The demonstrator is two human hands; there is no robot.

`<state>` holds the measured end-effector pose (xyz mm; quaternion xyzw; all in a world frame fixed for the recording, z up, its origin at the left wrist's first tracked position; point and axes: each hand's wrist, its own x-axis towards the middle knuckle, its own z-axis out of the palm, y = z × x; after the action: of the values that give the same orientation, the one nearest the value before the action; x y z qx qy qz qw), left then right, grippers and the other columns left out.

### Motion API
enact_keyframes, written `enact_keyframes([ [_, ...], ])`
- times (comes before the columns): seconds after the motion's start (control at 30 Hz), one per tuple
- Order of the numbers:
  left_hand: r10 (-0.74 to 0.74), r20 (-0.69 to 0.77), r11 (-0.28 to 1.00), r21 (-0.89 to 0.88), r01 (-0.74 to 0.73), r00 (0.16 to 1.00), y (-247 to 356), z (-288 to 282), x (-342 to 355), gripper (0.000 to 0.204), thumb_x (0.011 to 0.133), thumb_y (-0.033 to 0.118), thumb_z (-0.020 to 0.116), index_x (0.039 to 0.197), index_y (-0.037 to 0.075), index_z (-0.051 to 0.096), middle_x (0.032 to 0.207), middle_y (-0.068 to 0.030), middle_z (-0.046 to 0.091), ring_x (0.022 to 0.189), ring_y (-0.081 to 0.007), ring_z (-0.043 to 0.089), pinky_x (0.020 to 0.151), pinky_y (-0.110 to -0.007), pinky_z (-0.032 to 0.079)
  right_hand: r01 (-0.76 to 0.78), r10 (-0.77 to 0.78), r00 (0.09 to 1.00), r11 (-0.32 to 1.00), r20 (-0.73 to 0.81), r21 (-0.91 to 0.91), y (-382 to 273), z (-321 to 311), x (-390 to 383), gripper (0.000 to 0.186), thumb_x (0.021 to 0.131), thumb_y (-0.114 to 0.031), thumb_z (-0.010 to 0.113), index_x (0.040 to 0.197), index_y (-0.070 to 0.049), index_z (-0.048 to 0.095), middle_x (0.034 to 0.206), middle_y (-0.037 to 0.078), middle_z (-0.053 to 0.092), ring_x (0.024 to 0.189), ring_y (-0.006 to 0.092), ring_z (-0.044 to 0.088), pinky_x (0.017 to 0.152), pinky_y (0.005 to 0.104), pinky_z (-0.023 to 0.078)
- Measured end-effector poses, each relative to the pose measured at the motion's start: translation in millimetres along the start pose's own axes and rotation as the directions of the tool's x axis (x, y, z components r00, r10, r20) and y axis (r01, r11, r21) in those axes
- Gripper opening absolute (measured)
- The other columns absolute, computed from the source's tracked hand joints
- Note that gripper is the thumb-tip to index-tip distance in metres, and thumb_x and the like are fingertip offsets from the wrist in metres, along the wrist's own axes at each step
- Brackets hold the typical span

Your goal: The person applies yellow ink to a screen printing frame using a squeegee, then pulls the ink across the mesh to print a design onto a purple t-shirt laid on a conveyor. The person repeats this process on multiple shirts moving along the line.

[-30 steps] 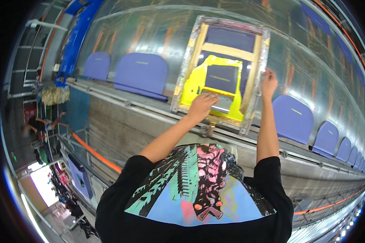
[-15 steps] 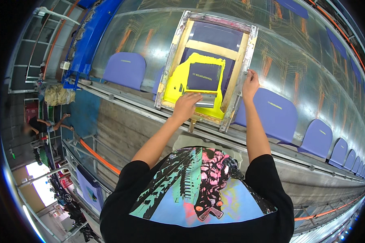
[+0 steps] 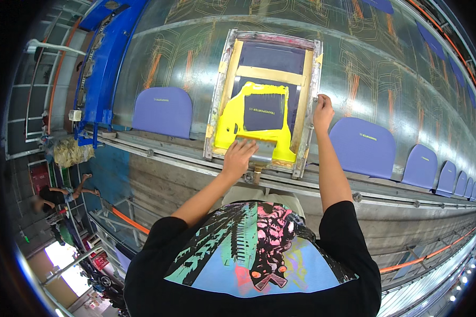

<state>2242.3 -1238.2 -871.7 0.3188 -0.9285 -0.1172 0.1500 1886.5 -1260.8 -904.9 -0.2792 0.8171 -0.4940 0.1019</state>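
Observation:
My left hand (image 3: 239,158) grips a grey squeegee (image 3: 264,155) at the lower edge of a screen-printing frame (image 3: 223,68), fingers closed over it. Bright yellow ink (image 3: 284,144) lies thick on the screen around a dark rectangular window (image 3: 264,122) with small lettering, and pale tape crosses it above. My right hand (image 3: 323,112) has its fingers closed on the frame's right rail, partly hidden in the grip. The frame lies on a long metal printing table (image 3: 164,53) between rows of purple fabric panels (image 3: 360,150).
Purple panels (image 3: 162,113) continue either side. A metal rail (image 3: 185,164) runs along the table's near edge. A blue machine (image 3: 98,79) stands at the left. Another person (image 3: 53,196) is lower left. An orange bar (image 3: 129,221) runs beside scaffolding.
My left hand and the squeegee have moved down toward the frame's near edge. The view has shifted. My right hand stays at the frame's right rail.

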Motion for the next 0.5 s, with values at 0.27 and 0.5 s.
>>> enact_keyframes([
  [0.27,-0.139,0.032,0.984,-0.105,0.142,0.99,-48,-30,173,0.036,0.078,-0.004,0.061,0.106,0.012,0.077,0.101,-0.0093,0.076,0.096,-0.0316,0.069,0.081,-0.046,0.055,0.019,-0.019,1.0,1.0,0.011,0.014,-7,1,-10,0.019,0.102,-0.023,0.059,0.109,-0.009,0.071,0.082,0.019,0.071,0.075,0.0381,0.069,0.071,0.0467,0.051],
  [0.5,-0.011,-0.135,1.0,0.012,0.013,0.991,-29,-4,101,0.035,0.078,-0.002,0.064,0.103,0.016,0.077,0.101,-0.004,0.075,0.095,-0.0285,0.068,0.081,-0.044,0.053,0.01,-0.008,1.0,0.997,-0.023,0.078,-10,3,-7,0.019,0.102,-0.023,0.059,0.109,-0.009,0.072,0.083,0.019,0.071,0.076,0.0387,0.068,0.071,0.0471,0.05],
])
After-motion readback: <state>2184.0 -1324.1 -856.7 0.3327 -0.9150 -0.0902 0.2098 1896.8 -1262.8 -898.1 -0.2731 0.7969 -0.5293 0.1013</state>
